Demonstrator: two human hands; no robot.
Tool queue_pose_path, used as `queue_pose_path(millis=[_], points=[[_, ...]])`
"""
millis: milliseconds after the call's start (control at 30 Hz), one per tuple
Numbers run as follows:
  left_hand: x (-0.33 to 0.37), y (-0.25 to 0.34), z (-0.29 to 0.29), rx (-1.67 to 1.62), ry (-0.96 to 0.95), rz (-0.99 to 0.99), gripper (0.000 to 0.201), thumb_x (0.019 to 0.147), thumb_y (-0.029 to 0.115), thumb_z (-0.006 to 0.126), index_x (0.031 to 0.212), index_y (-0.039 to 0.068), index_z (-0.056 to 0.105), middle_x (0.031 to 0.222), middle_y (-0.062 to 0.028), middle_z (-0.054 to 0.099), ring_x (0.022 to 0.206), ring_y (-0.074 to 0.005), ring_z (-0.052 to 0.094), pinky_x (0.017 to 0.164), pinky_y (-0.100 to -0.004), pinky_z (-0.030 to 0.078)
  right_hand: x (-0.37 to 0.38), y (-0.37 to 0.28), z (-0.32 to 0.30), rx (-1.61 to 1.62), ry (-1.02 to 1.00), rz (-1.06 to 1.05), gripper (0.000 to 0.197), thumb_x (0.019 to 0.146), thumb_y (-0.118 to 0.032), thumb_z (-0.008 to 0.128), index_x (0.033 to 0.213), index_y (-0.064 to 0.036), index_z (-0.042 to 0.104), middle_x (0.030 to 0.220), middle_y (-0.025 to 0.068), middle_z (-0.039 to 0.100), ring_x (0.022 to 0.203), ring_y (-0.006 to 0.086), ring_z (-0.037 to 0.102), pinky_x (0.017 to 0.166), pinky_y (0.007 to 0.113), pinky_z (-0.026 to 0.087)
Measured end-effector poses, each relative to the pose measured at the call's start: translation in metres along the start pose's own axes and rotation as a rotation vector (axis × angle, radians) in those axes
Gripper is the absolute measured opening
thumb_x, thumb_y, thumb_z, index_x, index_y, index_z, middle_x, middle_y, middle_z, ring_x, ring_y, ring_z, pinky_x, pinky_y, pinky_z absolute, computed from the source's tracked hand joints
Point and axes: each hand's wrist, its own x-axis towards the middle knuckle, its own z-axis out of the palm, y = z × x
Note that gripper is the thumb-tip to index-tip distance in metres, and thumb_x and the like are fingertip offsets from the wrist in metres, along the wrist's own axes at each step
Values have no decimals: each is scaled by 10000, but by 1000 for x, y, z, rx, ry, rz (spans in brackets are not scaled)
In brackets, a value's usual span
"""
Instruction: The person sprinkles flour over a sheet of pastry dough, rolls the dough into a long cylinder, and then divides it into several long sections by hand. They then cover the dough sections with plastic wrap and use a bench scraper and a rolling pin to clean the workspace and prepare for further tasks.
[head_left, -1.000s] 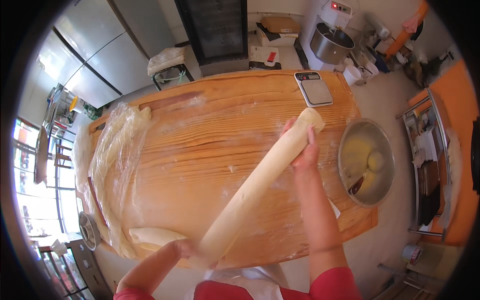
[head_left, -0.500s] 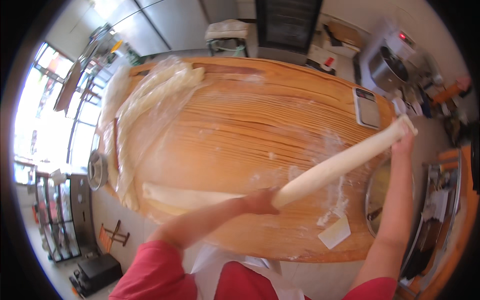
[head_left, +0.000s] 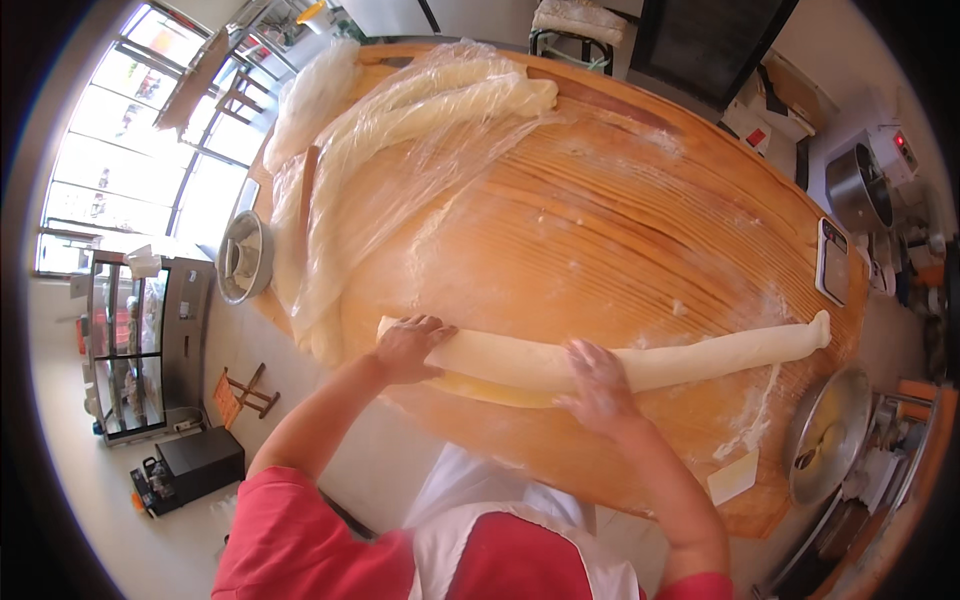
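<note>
A long pale dough roll (head_left: 700, 368) lies across the near part of the wooden table, its right end reaching toward the right edge. Along its near left side a flat yellowish strip (head_left: 490, 390) shows. My left hand (head_left: 412, 348) is at the roll's left end, fingers curled over the top of the dough. My right hand (head_left: 597, 385), whitened with flour, rests on the middle of the roll, its fingers flat and the thumb apart. To the far left, more long dough rolls (head_left: 400, 130) lie under clear plastic sheeting.
A flat pale scraper (head_left: 733, 478) lies near the table's front right. Beyond it stands a metal bowl (head_left: 845, 425) with yellowish contents. A scale (head_left: 832, 262) sits at the right edge, a metal bowl (head_left: 245, 258) at the left. Loose flour dusts the wooden table (head_left: 600, 240).
My right hand has let go of the roll's far right end and come back to its middle. The lifted roll now lies on the table. My left hand has moved to the left end.
</note>
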Motion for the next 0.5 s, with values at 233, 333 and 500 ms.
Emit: queue_pose_path(millis=[233, 333, 500], points=[[-70, -4, 76, 111, 367, 307, 355, 736, 176, 476, 1077, 75, 489, 1009, -104, 482, 905, -243, 475, 812, -391, 367, -31, -23, 67, -177, 83, -15, 396, 640, -181, 630, 982, -35, 492, 989, 143, 488, 918, 318, 443, 796, 432, 347], [-68, -4, 65, -40, 462, 226, 428, 643, 248, 611, 1023, 67, 535, 976, -104, 491, 893, -283, 481, 781, -422, 372, -53, -39, 68, -184, 89, 11, 377, 653, -181, 615, 975, -38, 482, 999, 145, 475, 936, 315, 435, 811, 437, 338], [-53, -36, 62, -130, 276, 332, 582, 581, 340, 646, 1043, 24, 487, 1046, -154, 461, 981, -306, 444, 865, -422, 334, 11, -78, 47, -101, -79, 19, 456, 621, -177, 646, 1019, -52, 461, 1025, 163, 454, 992, 304, 420, 877, 439, 302]])
